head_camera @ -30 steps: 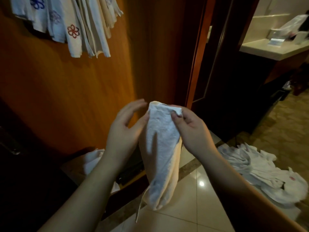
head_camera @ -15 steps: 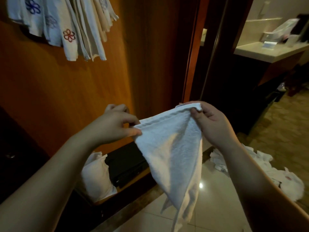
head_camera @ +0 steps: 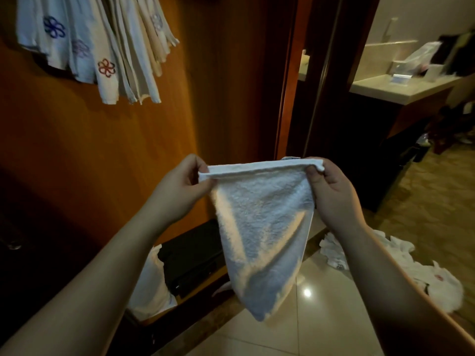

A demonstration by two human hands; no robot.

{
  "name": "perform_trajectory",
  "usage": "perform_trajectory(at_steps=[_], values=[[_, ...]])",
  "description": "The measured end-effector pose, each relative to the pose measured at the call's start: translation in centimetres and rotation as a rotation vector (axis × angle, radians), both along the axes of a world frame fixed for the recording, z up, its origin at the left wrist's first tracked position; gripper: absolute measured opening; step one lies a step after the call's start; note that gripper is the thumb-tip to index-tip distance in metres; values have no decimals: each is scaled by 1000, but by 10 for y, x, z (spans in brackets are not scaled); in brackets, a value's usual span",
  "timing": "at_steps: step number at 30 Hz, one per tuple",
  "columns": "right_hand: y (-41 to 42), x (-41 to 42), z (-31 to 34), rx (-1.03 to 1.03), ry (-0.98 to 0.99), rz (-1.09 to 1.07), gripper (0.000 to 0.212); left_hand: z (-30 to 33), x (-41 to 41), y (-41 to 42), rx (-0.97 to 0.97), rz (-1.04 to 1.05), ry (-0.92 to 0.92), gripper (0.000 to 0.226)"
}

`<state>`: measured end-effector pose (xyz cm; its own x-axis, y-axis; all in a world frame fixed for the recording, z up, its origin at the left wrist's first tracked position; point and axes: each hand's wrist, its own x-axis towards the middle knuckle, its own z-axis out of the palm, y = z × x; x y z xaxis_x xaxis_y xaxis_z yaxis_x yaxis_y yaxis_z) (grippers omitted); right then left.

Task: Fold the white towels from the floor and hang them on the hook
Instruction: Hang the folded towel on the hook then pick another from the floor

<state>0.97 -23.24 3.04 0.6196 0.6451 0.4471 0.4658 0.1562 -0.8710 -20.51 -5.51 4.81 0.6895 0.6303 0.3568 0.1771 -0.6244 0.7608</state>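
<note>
A small white terry towel (head_camera: 262, 227) hangs in front of me, its top edge stretched level between both hands. My left hand (head_camera: 177, 191) pinches the left corner and my right hand (head_camera: 329, 194) pinches the right corner. The cloth tapers down to a point near the floor tiles. Several white towels (head_camera: 102, 44) with embroidered flowers hang high on the wooden wall at upper left; the hook itself is hidden behind them. A heap of white towels (head_camera: 424, 273) lies on the floor at right, partly behind my right forearm.
An orange wooden wall (head_camera: 115, 150) stands at left with a door frame (head_camera: 285, 98) beside it. A dark case (head_camera: 192, 258) and a white bag (head_camera: 151, 286) sit low against the wall. A vanity counter (head_camera: 401, 86) with items is at upper right. Glossy tiles (head_camera: 321, 317) lie below.
The towel was bunched narrow between my hands; my hands have moved apart and stretched its top edge flat and level. The view has shifted slightly.
</note>
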Motion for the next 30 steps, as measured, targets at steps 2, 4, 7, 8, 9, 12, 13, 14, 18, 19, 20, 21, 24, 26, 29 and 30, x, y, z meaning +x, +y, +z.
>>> perform_trajectory(at_steps=[2,4,7,8,9,12,13,14,18,19,20,21,24,26,29,30], values=[[1,-1,0,16,16,-41,20,1,1,-4,-34,-8,-17,14],[2,-5,1,46,30,-71,19,2,3,-8,-70,4,-80,19],[7,-14,4,89,62,-94,22,-2,9,-24,-84,123,-311,29],[9,-18,6,109,68,-95,24,-5,12,-30,-114,155,-434,31],[11,-23,8,130,76,-96,25,-7,15,-36,-170,175,-550,31],[14,-33,14,184,81,-113,27,-13,22,-42,-338,247,-724,19],[14,-34,14,193,88,-112,29,-14,23,-41,-354,273,-729,14],[14,-35,14,197,96,-110,29,-16,22,-40,-348,292,-717,11],[13,-37,8,197,102,-115,27,-22,21,-41,-299,287,-696,8],[14,-39,6,204,114,-124,27,-22,21,-43,-270,291,-699,8],[15,-40,5,211,127,-138,27,-21,22,-46,-237,296,-702,10],[16,-41,4,218,137,-154,27,-21,23,-49,-205,299,-711,14],[17,-42,3,233,148,-183,29,-19,22,-52,-126,290,-717,16],[15,-42,5,248,125,-192,27,-20,18,-49,-48,294,-683,16],[11,-45,10,268,85,-201,28,-18,12,-45,103,302,-649,21],[10,-47,12,277,71,-199,28,-17,10,-44,145,307,-643,20]])
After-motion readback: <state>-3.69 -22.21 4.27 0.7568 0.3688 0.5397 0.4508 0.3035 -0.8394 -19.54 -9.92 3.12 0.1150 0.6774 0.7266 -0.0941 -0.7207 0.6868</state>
